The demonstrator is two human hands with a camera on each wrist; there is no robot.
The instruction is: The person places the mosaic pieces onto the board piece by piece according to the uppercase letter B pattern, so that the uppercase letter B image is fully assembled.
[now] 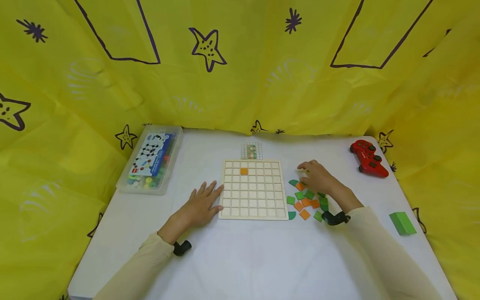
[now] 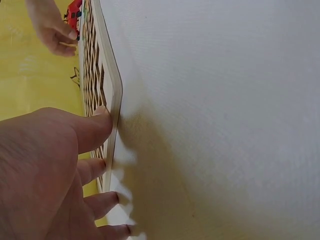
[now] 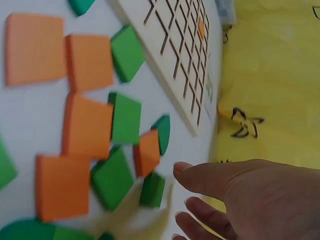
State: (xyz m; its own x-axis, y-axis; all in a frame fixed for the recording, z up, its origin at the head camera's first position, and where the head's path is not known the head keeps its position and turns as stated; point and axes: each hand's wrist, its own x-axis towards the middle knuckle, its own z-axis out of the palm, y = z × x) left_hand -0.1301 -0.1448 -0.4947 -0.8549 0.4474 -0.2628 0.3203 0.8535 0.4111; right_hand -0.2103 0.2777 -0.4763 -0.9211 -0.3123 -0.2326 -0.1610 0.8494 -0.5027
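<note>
A wooden grid board (image 1: 253, 197) lies on the white table with one orange square tile (image 1: 244, 171) in its upper part. At its left edge rests my left hand (image 1: 201, 205), fingers spread; in the left wrist view the thumb (image 2: 98, 129) touches the rim. My right hand (image 1: 318, 178) hovers by the far side of the loose tiles, fingers loosely bent and nothing between them. Orange squares (image 3: 87, 127), green squares (image 3: 126, 118) and dark green quarter-round tiles (image 1: 292, 215) lie scattered to the board's right. Behind the board sits a small pattern card (image 1: 251, 151).
A clear plastic box (image 1: 149, 160) of colourful parts stands at the back left. At the right are a red game controller (image 1: 369, 158) and a green block (image 1: 403, 223). Yellow curtain (image 1: 240, 91) hangs round the back and sides of the table.
</note>
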